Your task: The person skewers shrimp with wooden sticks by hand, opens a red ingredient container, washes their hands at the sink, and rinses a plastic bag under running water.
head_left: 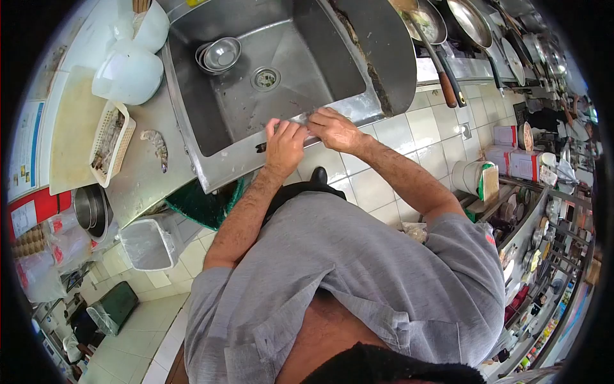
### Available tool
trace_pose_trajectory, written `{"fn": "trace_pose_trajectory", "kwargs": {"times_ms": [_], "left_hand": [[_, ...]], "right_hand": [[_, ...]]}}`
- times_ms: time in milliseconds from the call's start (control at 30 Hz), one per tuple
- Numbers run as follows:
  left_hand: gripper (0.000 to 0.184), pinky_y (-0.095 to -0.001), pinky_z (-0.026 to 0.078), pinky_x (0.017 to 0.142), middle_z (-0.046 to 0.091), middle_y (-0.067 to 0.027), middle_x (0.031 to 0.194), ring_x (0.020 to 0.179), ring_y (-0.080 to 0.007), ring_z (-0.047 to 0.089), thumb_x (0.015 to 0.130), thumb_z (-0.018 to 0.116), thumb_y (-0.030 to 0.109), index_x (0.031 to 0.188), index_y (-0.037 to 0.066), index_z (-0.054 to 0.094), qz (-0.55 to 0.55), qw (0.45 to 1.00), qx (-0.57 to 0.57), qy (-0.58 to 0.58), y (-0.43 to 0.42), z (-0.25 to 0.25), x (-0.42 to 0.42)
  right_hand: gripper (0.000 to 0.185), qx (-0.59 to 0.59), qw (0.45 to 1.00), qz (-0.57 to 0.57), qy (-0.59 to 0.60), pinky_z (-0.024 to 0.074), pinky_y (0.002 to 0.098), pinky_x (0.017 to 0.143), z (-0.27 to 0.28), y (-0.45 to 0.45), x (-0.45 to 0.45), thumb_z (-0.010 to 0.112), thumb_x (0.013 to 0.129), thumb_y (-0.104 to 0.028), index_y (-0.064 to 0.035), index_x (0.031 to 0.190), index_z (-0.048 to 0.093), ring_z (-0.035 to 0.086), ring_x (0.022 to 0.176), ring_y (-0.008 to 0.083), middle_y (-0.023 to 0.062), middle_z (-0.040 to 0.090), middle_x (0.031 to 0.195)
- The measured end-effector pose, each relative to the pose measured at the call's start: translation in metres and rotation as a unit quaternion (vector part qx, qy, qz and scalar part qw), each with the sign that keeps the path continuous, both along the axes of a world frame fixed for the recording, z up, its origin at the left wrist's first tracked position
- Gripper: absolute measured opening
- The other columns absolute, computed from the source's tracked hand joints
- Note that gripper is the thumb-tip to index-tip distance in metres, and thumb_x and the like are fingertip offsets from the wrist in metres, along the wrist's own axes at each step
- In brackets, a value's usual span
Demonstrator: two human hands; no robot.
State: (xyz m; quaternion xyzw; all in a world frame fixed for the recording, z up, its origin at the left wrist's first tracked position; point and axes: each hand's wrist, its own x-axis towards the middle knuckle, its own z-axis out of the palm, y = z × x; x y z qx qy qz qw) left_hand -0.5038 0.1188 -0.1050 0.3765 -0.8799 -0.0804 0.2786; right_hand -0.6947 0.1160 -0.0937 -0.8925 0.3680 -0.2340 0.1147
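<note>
My left hand (286, 148) and my right hand (334, 131) are close together above the front rim of a steel sink (352, 110). The fingers of both are bent and pinched, and what lies between them is mostly hidden. A small dark tip (261, 148) sticks out at the left side of my left hand; its kind cannot be made out. Left of the sink, a grey shrimp (154, 146) lies on the steel counter. Beside it a white plastic basket (128, 137) holds several more that look like shrimps.
Small metal bowls (222, 54) sit in the sink near its drain (265, 79). White containers (128, 73) and a cutting board (70, 141) stand at left. Below the counter is a grey bin (147, 243). Pans (470, 22) with long handles are at upper right, above the tiled floor (422, 128).
</note>
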Motion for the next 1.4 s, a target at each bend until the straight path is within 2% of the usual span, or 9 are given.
{"fn": "trace_pose_trajectory", "kwargs": {"times_ms": [67,367,433,500,600,733,900,1067,1400], "left_hand": [[0.011,-0.046,0.035,0.094,0.056,-0.0028,0.083,0.088,-0.0205,0.054,0.077,0.058,0.009,0.087,0.008,0.063,0.006,1.0,-0.011,0.017,-0.001,0.0,-0.002],[0.013,-0.0442,0.035,0.094,0.057,-0.0029,0.085,0.09,-0.0204,0.055,0.078,0.06,0.012,0.09,0.007,0.063,0.012,1.0,-0.022,0.011,0.0,-0.002,-0.004],[0.014,-0.0441,0.035,0.094,0.057,-0.0029,0.086,0.091,-0.0206,0.054,0.079,0.062,0.014,0.091,0.007,0.063,0.009,1.0,-0.004,0.015,0.0,0.002,-0.001],[0.016,-0.0439,0.034,0.095,0.058,-0.003,0.088,0.093,-0.0208,0.054,0.079,0.064,0.016,0.093,0.007,0.063,0.005,1.0,0.011,0.02,0.0,0.012,0.004],[0.018,-0.0433,0.032,0.095,0.059,-0.0025,0.09,0.095,-0.0213,0.054,0.08,0.066,0.02,0.094,0.009,0.063,0.048,0.996,0.041,0.07,0.005,0.025,0.026],[0.026,-0.0436,0.031,0.096,0.06,-0.0035,0.102,0.1,-0.0235,0.053,0.081,0.067,0.021,0.104,0.01,0.064,0.044,0.994,0.1,0.009,0.005,0.012,0.057],[0.033,-0.0453,0.03,0.096,0.058,-0.0037,0.104,0.102,-0.0228,0.051,0.078,0.069,0.025,0.107,0.011,0.064,0.048,0.991,0.123,-0.021,0.005,0.005,0.066],[0.03,-0.0445,0.031,0.094,0.057,-0.0038,0.106,0.104,-0.023,0.051,0.079,0.068,0.024,0.106,0.011,0.065,0.067,0.996,0.034,0.043,0.011,0.033,0.023],[0.023,-0.0457,0.031,0.092,0.058,-0.002,0.099,0.099,-0.021,0.052,0.083,0.064,0.02,0.104,0.01,0.064,0.02,1.0,0.016,0.005,-0.001,-0.003,-0.035]], "right_hand": [[0.015,-0.024,0.999,-0.009,-0.029,0.0451,0.0373,0.083,-0.001,0.0,0.001,0.062,0.069,-0.006,-0.002,0.084,0.061,0.053,0.09,0.0268,0.0077,0.054,0.086],[0.014,-0.037,0.995,-0.044,-0.084,0.0473,0.037,0.079,-0.011,0.003,0.0,0.065,0.07,-0.006,-0.0032,0.084,0.062,0.055,0.087,0.0272,0.0073,0.058,0.088],[0.018,-0.018,0.995,-0.038,-0.088,0.0471,0.0365,0.082,-0.01,0.001,-0.005,0.068,0.073,-0.009,-0.0034,0.09,0.065,0.056,0.089,0.0268,0.0071,0.06,0.09],[0.026,0.084,0.992,-0.029,-0.092,0.0481,0.0358,0.085,-0.002,-0.003,-0.01,0.072,0.075,-0.008,-0.0024,0.099,0.066,0.058,0.095,0.0275,0.0087,0.062,0.1],[0.028,0.125,0.982,-0.086,-0.11,0.0476,0.0361,0.086,0.017,0.003,-0.015,0.073,0.076,-0.01,-0.0014,0.102,0.066,0.056,0.099,0.0275,0.0096,0.062,0.105],[0.027,0.151,0.984,-0.073,-0.067,0.0457,0.0365,0.091,0.009,0.003,-0.034,0.07,0.077,-0.012,-0.0017,0.102,0.065,0.054,0.103,0.0277,0.0089,0.06,0.103],[0.026,0.13,0.986,-0.086,-0.06,0.0456,0.0368,0.091,0.003,0.004,-0.031,0.07,0.079,-0.014,-0.0019,0.102,0.065,0.054,0.102,0.0276,0.0087,0.06,0.102],[0.025,0.107,0.981,-0.129,-0.098,0.0457,0.0369,0.09,0.009,0.013,-0.03,0.07,0.08,-0.016,-0.0021,0.101,0.066,0.054,0.101,0.0273,0.0089,0.06,0.1],[0.027,0.03,0.995,-0.067,-0.068,0.0465,0.0376,0.084,0.004,0.008,-0.038,0.071,0.077,-0.013,-0.0033,0.101,0.064,0.055,0.094,0.0277,0.0078,0.059,0.098]]}}
